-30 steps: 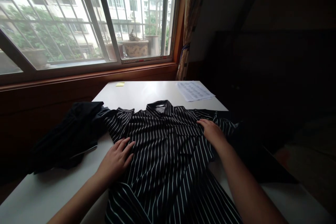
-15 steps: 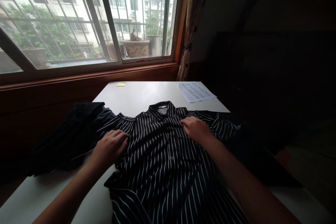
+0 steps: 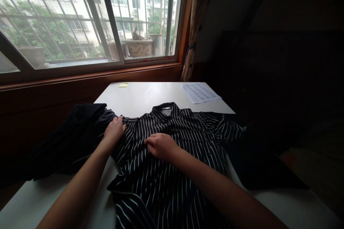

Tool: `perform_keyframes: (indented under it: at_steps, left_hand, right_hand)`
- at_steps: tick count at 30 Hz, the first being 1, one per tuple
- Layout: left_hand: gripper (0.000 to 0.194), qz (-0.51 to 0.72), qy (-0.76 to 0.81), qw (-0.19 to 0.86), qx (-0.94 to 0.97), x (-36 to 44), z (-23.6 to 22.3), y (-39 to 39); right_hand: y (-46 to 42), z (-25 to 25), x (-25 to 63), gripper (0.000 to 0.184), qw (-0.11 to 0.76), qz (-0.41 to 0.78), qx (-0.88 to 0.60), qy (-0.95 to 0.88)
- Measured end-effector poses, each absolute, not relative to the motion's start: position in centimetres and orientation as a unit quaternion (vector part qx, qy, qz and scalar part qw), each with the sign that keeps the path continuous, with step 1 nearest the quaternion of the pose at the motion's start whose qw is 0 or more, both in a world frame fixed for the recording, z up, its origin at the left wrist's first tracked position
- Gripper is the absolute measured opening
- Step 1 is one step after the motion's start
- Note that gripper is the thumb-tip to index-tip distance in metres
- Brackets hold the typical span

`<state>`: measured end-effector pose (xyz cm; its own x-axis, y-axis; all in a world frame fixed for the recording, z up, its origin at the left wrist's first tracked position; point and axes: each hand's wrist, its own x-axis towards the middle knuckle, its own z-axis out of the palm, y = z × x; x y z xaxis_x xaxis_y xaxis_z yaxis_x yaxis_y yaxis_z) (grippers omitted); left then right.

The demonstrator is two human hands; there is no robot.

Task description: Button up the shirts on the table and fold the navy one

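Note:
A black short-sleeved shirt with white stripes [image 3: 172, 175] lies front side up, its collar toward the window. My left hand [image 3: 115, 130] rests on the sleeve at the left, its fingers a little apart and pointing away from me. Over the left half of the chest, my right hand [image 3: 162, 146] has its fingers bent and held together against the fabric; its fingertips are partly hidden. The sleeve on the right is spread out and touched by neither hand. Near the lower left, the shirt's side edge is folded and wrinkled.
Dark clothes [image 3: 67, 143] are heaped left of the shirt on the white table [image 3: 139, 94]. Printed sheets [image 3: 201, 93] and a yellow sticky note [image 3: 123, 85] lie at the far end. More dark cloth [image 3: 258, 168] is on the right. Beyond stands a barred window [image 3: 88, 18].
My right hand has moved left across the chest, from the right side of the shirt. My left hand has shifted forward, up to the left sleeve. The shirt's body stays in place.

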<state>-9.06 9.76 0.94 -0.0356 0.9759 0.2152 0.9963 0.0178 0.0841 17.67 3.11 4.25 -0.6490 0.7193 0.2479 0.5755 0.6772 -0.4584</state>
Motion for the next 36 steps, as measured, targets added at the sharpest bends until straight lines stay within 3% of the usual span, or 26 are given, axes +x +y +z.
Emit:
perform_keyframes:
  at_steps: [5, 11, 16, 21, 29, 36]
  left_hand:
    - [0.018, -0.132, -0.676, 0.041, -0.724, -9.4, 0.9, 10.2]
    - [0.012, -0.217, -0.552, 0.038, -0.804, -8.0, 1.6, 6.2]
    - [0.013, -0.291, -0.439, -0.001, -0.85, -5.1, 2.1, 2.7]
    - [0.01, -0.331, -0.413, -0.045, -0.847, -2.3, 1.7, 1.1]
    - [0.011, -0.383, -0.455, -0.154, -0.789, -2.7, 0.0, 0.6]
    - [0.011, -0.384, -0.451, -0.177, -0.786, -3.1, -0.1, 1.0]
  right_hand:
    - [3.5, 3.4, 16.5, 0.02, 0.266, 0.243, -0.395, -0.845]
    - [4.2, 1.9, 17.3, 0.019, 0.379, 0.359, -0.412, -0.747]
    - [4.4, 0.5, 17.6, 0.028, 0.455, 0.447, -0.398, -0.66]
    - [4.3, -1.1, 17.9, 0.039, 0.434, 0.492, -0.392, -0.644]
    - [4.5, -1.1, 18.5, 0.036, 0.381, 0.642, -0.344, -0.569]
    - [4.8, -1.5, 18.5, 0.036, 0.361, 0.656, -0.354, -0.56]
